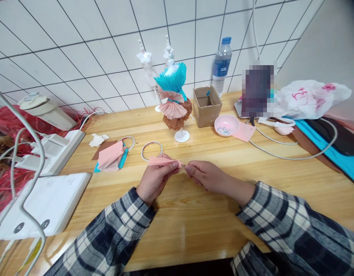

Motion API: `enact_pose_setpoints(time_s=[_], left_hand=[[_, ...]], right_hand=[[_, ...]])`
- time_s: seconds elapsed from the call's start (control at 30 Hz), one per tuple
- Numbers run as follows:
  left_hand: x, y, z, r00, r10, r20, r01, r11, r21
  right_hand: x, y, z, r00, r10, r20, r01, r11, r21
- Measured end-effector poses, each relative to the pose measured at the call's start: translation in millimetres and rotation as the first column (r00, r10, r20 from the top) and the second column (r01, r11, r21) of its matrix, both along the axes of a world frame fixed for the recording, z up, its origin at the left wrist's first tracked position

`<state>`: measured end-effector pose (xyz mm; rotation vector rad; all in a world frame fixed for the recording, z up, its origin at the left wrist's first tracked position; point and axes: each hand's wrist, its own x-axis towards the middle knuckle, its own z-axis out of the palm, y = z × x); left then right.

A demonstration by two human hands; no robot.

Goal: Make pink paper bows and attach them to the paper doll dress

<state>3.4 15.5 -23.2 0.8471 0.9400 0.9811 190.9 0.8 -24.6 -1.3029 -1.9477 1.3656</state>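
In my left hand (pixel 156 179), a strip of pink pleated paper (pixel 157 161) is pinched between thumb and fingers, its gathered end pointing right. My right hand (pixel 207 174) is closed at that gathered end, on something small and thin that I cannot make out. Just behind my left hand lies a thin wire ring (pixel 141 151). Farther back stands a small mannequin on a white base (pixel 182 136), dressed in pleated paper (pixel 173 109) of turquoise, pink and brown. A pile of pink, brown and turquoise paper pieces (pixel 110 155) rests to the left.
Behind are white mannequins (pixel 147 63), a cardboard box (pixel 207 111), a water bottle (pixel 222 65) and a pink bowl (pixel 227 124) of beads. A power strip (pixel 60 147) and white box (pixel 50 203) sit left. A cable (pixel 280 156) loops across the right side.
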Motion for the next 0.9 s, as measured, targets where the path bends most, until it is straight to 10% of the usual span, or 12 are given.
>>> enact_pose_setpoints(time_s=[0.9], left_hand=[[-0.4,2.3,-0.8,0.997,0.006,0.082,-0.001,0.998,-0.068]], right_hand=[[-0.9,-1.4,-1.1,0.997,-0.034,-0.064,0.031,0.999,-0.039]])
